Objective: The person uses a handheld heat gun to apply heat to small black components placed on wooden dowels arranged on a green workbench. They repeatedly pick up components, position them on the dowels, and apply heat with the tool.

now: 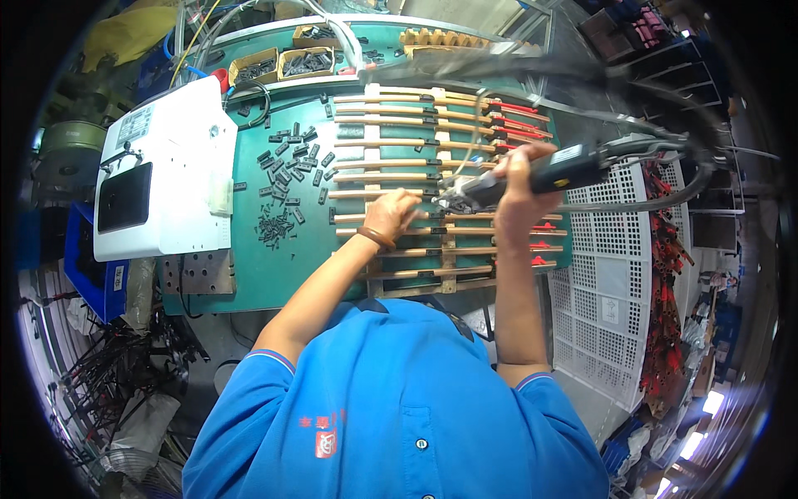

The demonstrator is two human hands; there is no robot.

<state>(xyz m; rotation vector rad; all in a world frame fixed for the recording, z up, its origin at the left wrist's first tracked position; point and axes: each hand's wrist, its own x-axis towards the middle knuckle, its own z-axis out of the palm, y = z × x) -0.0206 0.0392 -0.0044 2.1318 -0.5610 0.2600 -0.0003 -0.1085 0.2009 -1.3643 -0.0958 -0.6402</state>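
Note:
A black handheld power screwdriver [544,173] is wrapped in the fingers of my right hand [522,187], its tip pointing left over the wooden sticks. The sticks [391,141] lie side by side in a rack, with small black fittings along them and red parts [524,125] at the far rows' right ends. My left hand [393,214], its wrist in a brown band, hovers over the middle sticks close to the screwdriver tip. Its fingers are drawn together and slightly blurred; whatever they pinch is hidden.
Loose black parts [287,170] are scattered on the green table [249,287]. A white machine [170,166] stands at left, and small boxes of black parts [307,64] sit at the back. A white perforated crate [603,283] stands at right. The screwdriver's cable loops across the upper right.

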